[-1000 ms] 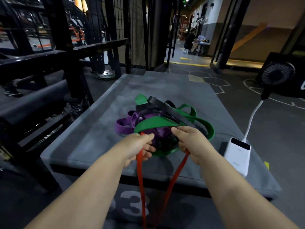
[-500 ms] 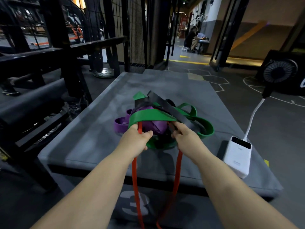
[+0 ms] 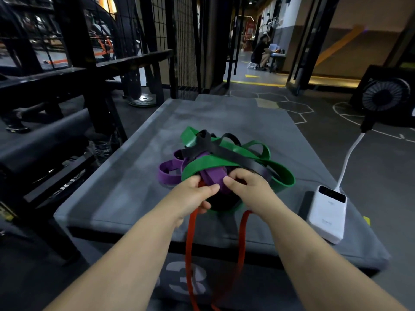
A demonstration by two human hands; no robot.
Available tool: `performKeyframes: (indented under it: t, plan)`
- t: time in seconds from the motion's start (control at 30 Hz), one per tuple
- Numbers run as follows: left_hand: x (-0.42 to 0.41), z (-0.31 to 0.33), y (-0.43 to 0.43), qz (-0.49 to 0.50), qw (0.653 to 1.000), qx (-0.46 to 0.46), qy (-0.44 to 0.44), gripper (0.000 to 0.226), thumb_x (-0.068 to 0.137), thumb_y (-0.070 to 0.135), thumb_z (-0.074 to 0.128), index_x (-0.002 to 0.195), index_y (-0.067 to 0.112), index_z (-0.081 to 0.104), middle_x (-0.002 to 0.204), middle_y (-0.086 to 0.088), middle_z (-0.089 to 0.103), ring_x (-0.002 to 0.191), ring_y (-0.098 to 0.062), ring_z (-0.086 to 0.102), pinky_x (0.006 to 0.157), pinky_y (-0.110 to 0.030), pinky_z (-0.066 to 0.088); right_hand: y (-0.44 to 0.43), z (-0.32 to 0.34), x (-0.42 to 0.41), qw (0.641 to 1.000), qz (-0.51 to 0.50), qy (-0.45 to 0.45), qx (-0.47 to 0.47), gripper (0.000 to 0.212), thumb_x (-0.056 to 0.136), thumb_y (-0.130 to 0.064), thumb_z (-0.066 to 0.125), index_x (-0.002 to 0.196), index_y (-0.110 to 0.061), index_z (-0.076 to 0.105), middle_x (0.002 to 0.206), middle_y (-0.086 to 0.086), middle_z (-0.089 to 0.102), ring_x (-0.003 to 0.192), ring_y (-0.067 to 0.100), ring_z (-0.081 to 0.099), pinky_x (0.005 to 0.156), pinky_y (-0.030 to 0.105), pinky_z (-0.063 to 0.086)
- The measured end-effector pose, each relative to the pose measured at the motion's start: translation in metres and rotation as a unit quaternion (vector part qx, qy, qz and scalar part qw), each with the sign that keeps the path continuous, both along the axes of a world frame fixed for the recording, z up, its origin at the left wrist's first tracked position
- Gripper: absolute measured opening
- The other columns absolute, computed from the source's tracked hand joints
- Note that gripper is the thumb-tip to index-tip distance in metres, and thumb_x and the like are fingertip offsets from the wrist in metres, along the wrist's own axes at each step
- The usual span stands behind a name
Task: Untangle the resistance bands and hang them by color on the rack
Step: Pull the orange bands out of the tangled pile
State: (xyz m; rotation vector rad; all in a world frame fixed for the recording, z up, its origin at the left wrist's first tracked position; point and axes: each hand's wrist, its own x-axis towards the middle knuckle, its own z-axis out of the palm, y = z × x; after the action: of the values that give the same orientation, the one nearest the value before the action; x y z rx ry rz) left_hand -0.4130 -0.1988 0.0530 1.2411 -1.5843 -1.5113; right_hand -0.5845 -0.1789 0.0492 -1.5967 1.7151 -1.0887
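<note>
The bands (image 3: 224, 158) are lying on the bench (image 3: 134, 176), the power bank (image 3: 326, 214) sitting right of them, the rack (image 3: 134, 61) standing at left.

Power bank (image 3: 326, 214) blocks right; mat (image 3: 125, 187) leftward seemingly open.

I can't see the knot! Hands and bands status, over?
Left hand grips thin red rubber band. Right hand dug into tangle, grip unclear. Wide green rubber band crosses on top.
</note>
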Motion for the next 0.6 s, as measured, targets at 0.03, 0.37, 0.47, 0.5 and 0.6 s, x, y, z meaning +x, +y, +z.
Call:
performKeyframes:
  t: [0.03,0.37,0.47,0.5,0.6]
  plan:
    - [-0.001,0.001,0.001,-0.006,1.0,-0.002,0.001,0.022,0.091,0.034,0.063,0.112,0.031,0.063,0.094,0.004,0.066,0.067,-0.011,0.058,0.063,-0.025,0.052,0.001,0.002,0.0,0.999,0.019,-0.032,-0.003,0.02,0.091,-0.035,0.063,0.075,-0.024,0.061,0.071,-0.002,0.058,0.07,0.013,0.051,0.071,0.033,0.043]
    - [-0.01,0.006,0.006,0.013,0.999,-0.035,0.014,0.015,0.089,0.038,0.063,0.096,0.027,0.07,0.062,0.007,0.053,0.051,-0.009,0.04,0.047,-0.022,0.03,0.009,0.01,-0.005,0.981,0.09,-0.173,-0.006,0.027,0.089,-0.041,0.065,0.071,-0.021,0.059,0.067,-0.002,0.05,0.064,0.012,0.044,0.066,0.029,0.038]
    - [-0.016,0.009,0.007,0.043,0.998,-0.044,0.032,0.02,0.088,0.035,0.062,0.088,0.016,0.068,0.057,0.003,0.038,0.051,-0.013,0.035,0.048,-0.027,0.025,0.011,0.009,-0.004,0.985,0.079,-0.152,-0.025,0.026,0.094,-0.031,0.061,0.072,-0.017,0.057,0.064,-0.005,0.047,0.061,0.007,0.04,0.061,0.025,0.035]
    - [-0.018,0.01,0.008,0.05,0.997,-0.045,0.038,0.021,0.088,0.037,0.063,0.086,0.017,0.069,0.057,0.003,0.038,0.052,-0.013,0.035,0.048,-0.026,0.025,0.012,0.01,-0.003,0.987,0.076,-0.139,-0.032,0.025,0.093,-0.031,0.061,0.074,-0.015,0.057,0.065,-0.004,0.048,0.062,0.008,0.042,0.062,0.025,0.036]
    - [-0.02,0.009,0.007,0.06,0.997,-0.045,0.035,0.026,0.087,0.045,0.063,0.087,0.02,0.071,0.051,0.012,0.046,0.052,-0.01,0.038,0.045,-0.019,0.027,0.016,0.012,-0.004,0.99,0.077,-0.107,-0.047,0.02,0.092,-0.029,0.063,0.079,-0.014,0.06,0.067,-0.007,0.053,0.063,0.004,0.047,0.062,0.019,0.04]
